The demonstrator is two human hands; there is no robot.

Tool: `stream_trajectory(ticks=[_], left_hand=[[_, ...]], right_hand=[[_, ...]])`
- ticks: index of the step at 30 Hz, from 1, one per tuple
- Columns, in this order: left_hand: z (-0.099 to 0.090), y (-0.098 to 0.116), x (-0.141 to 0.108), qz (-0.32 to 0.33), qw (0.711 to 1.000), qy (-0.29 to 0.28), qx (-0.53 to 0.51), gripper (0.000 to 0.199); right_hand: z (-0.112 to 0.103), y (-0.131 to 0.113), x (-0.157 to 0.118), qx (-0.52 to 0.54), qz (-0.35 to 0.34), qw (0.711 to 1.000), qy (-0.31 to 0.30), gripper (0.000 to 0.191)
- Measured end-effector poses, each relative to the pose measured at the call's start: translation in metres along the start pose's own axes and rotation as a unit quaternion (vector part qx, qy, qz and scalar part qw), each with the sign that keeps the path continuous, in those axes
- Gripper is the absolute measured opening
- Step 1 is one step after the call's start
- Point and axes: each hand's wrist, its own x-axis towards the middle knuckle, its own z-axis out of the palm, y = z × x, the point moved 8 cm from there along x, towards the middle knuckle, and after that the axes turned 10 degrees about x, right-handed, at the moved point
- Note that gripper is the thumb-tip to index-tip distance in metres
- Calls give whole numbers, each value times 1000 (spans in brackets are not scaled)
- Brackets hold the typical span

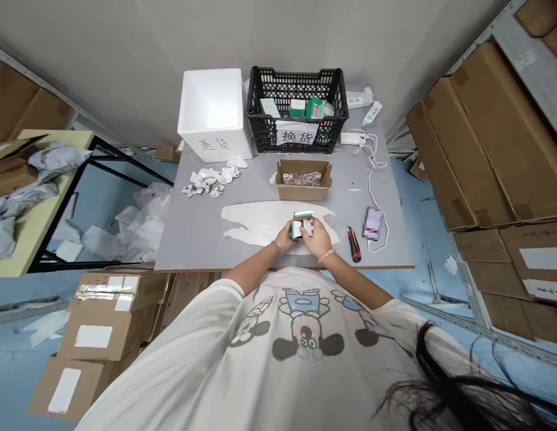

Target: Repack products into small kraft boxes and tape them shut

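Close to the table's front edge, my left hand [284, 237] is closed around the left side of a small green and white carton [297, 230]. The carton's top flap stands up, and something white shows at its opening. My right hand [318, 239] is at the carton's right side, its fingers closed on a white piece [308, 225] at the opening; whether that is an inner box or a flap, I cannot tell. Under and behind the hands lies a torn white paper sheet [256, 218]. Beyond it stands an open brown cardboard box [303, 192] with clear bubble wrap [302, 179] inside.
A white foam box [215, 140] and a black crate [265, 142] holding green and white cartons stand at the back. Crumpled paper [209, 181] lies left. On the right are a red and black utility knife [354, 244], a phone [372, 223] on a cable and power strips [360, 100].
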Motion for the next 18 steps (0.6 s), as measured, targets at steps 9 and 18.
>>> stream_trajectory(ticks=[9, 18], left_hand=[[-2, 23, -12, 26, 999, 23, 13, 104], [-25, 48, -16, 16, 982, 186, 24, 47]], right_hand=[[-4, 8, 1, -1, 28, 1000, 3, 46], [-2, 63, 6, 194, 129, 971, 54, 29]])
